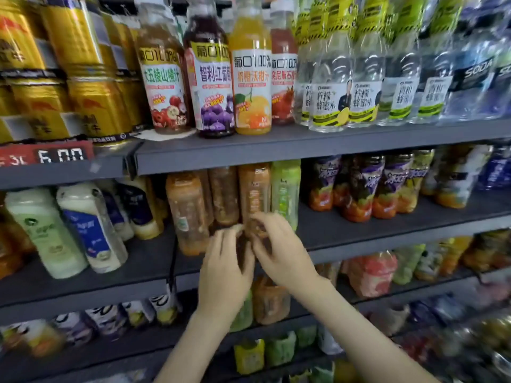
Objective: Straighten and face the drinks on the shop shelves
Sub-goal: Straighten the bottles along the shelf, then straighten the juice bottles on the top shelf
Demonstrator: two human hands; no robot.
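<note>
A brown bottle (254, 194) is being gripped by the left hand (224, 268) and right hand (280, 254) — fingers seemingly curled round it, though blurred. An orange bottle (188, 211) is being left untouched just beside the left hand.

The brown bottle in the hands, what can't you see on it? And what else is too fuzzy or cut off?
All in the head view:
- The brown bottle: the left hand and right hand holding it hide its lower part, and its label is motion-blurred.
- The price tag: only 6.00 reads; the rest is smeared.
- The gold cans: tops cut off by the upper edge.
- The bottom-shelf drinks: too blurred to name.
</note>
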